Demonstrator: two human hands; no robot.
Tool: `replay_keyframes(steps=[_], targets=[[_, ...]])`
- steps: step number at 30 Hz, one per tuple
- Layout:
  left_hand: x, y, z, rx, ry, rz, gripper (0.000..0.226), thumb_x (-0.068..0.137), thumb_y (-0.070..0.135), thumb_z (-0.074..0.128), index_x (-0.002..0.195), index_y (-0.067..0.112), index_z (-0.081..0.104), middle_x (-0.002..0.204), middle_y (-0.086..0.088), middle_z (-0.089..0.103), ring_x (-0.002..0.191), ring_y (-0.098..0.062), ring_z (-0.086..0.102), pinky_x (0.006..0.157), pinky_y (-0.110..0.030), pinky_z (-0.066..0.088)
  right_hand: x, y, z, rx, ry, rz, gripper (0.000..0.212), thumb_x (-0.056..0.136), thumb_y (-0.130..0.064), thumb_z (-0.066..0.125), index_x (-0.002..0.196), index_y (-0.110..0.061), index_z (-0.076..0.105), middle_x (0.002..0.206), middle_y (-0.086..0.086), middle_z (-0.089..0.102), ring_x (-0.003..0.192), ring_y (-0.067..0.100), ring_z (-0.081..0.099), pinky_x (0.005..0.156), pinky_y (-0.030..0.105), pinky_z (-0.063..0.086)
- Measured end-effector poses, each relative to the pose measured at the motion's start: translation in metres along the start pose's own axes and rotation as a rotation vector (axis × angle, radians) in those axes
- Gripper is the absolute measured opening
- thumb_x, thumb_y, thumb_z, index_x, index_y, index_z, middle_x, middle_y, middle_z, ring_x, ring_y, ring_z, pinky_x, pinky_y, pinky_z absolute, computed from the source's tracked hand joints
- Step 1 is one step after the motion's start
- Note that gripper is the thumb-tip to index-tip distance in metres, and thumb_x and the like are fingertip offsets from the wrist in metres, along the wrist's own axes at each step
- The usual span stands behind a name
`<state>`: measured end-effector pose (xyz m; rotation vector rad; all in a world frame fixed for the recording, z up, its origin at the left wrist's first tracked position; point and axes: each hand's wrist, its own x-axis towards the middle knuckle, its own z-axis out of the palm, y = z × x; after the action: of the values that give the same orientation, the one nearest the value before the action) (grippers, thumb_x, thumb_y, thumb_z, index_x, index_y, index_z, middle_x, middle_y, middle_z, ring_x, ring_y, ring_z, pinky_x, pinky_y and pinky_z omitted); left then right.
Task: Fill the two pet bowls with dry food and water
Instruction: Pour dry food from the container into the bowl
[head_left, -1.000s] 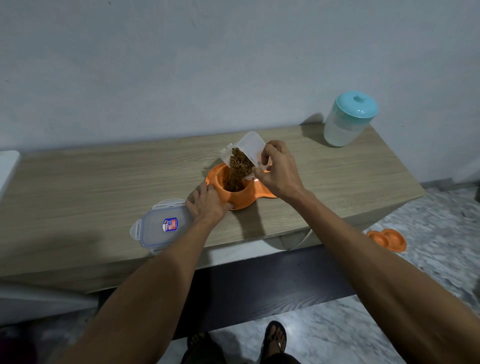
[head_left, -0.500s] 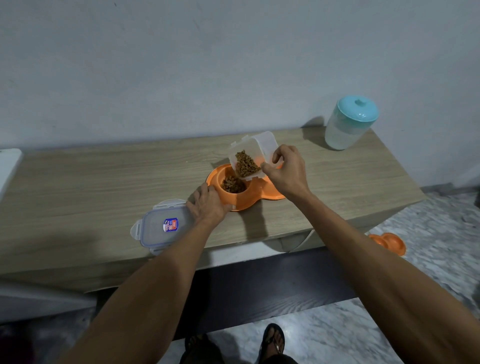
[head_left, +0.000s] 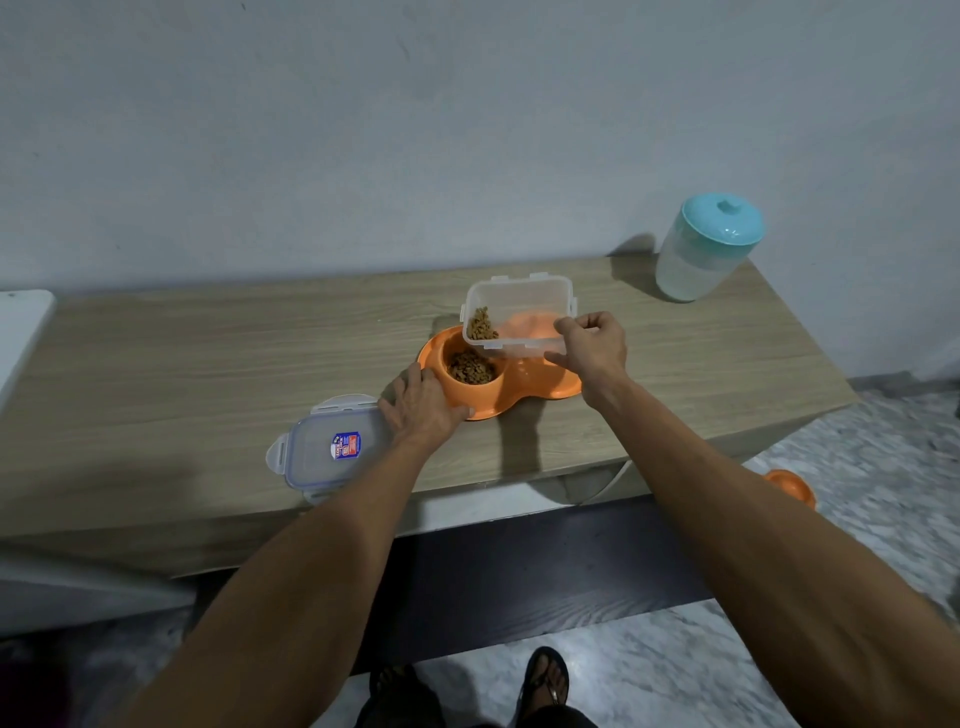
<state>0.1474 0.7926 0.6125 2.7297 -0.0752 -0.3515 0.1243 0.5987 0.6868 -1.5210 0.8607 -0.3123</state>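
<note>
Both hands are busy, as I see it from the head camera. My right hand (head_left: 589, 351) pinches the near right wall of the clear plastic container (head_left: 519, 317), thumb below and fingers curled over the rim, and holds it in the air, tipped so that its open mouth faces me. What is left of the dry food (head_left: 481, 325) sits heaped in its lower left corner, right above the left compartment of the orange double bowl (head_left: 545, 387). That compartment already holds a mound of kibble (head_left: 470, 368); the right one is largely hidden behind the container and my hand, so I cannot tell what is in it. My left hand (head_left: 423, 408) lies flat with its fingers spread, pressed against the bowl's near left edge, with the heel of the palm over a corner of the container's lid (head_left: 332, 447), which rests flat on the wooden tabletop (head_left: 208, 374) near its front edge. Well apart from all this, at the far right corner by the wall, a jug with a teal lid (head_left: 706, 247) stands upright. Down on the marbled floor (head_left: 857, 467) to my right, part of another orange bowl (head_left: 792, 486) peeks out past my forearm.
</note>
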Motion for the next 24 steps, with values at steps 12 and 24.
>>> replay_keyframes(steps=[12, 24], targets=[[0.0, -0.009, -0.001, -0.021, 0.007, 0.07, 0.085, 0.072, 0.059, 0.07, 0.139, 0.016, 0.041, 0.147, -0.004, 0.039, 0.139, -0.029, 0.033, 0.11, -0.052, 0.031, 0.008, 0.003, 0.039, 0.003, -0.049, 0.033, 0.015, 0.087, -0.013, 0.066, 0.083, -0.011, 0.052, 0.085, 0.004, 0.055, 0.081, 0.022, 0.056, 0.064, 0.035, 0.063], [0.002, -0.033, 0.002, 0.065, 0.027, 0.189, 0.079, 0.077, 0.06, 0.066, 0.141, 0.023, 0.038, 0.149, 0.003, 0.037, 0.137, -0.024, 0.034, 0.107, -0.05, 0.029, 0.042, -0.014, 0.142, -0.122, -0.117, 0.019, 0.021, 0.084, -0.015, 0.058, 0.066, -0.015, 0.047, 0.075, 0.003, 0.052, 0.079, 0.041, 0.071, 0.071, 0.049, 0.062]])
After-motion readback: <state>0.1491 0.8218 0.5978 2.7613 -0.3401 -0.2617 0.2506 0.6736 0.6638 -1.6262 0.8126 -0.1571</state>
